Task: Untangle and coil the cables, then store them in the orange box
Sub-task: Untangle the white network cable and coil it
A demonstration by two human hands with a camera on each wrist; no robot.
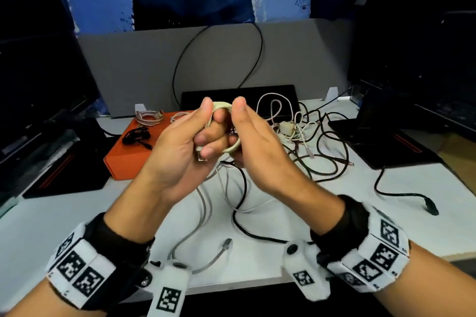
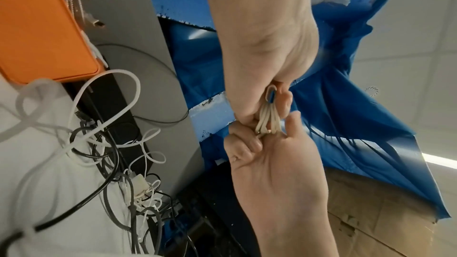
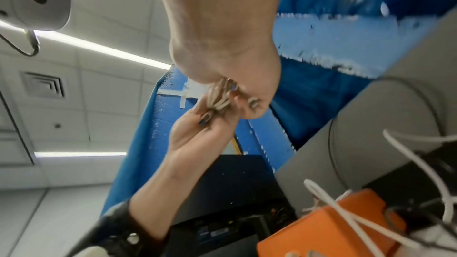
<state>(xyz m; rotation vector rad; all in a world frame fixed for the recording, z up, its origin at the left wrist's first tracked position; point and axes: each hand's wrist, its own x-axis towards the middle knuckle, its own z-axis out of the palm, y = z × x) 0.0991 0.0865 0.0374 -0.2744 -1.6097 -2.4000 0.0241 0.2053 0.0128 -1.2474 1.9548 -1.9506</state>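
Note:
Above the table both hands hold a small cream cable coil (image 1: 222, 105). My left hand (image 1: 210, 126) has its fingers curled through the loop, thumb on top. My right hand (image 1: 238, 123) pinches the coil's right side, thumb up, fingers behind. In the left wrist view the coil (image 2: 268, 118) shows as several strands squeezed between the two hands; the right wrist view shows the coil (image 3: 219, 99) the same way. The orange box (image 1: 128, 159) lies at the left, shut, with a braided silver coil (image 1: 149, 117), a black coil (image 1: 136, 135) and a white coil (image 1: 177, 116) on its lid.
A tangle of black and white cables (image 1: 309, 141) covers the table to the right of the hands. A grey cable (image 1: 203, 211) and a black cable (image 1: 242, 188) trail toward the front edge. Monitor bases stand left (image 1: 64, 175) and right (image 1: 386, 147); a grey partition (image 1: 206, 59) is behind.

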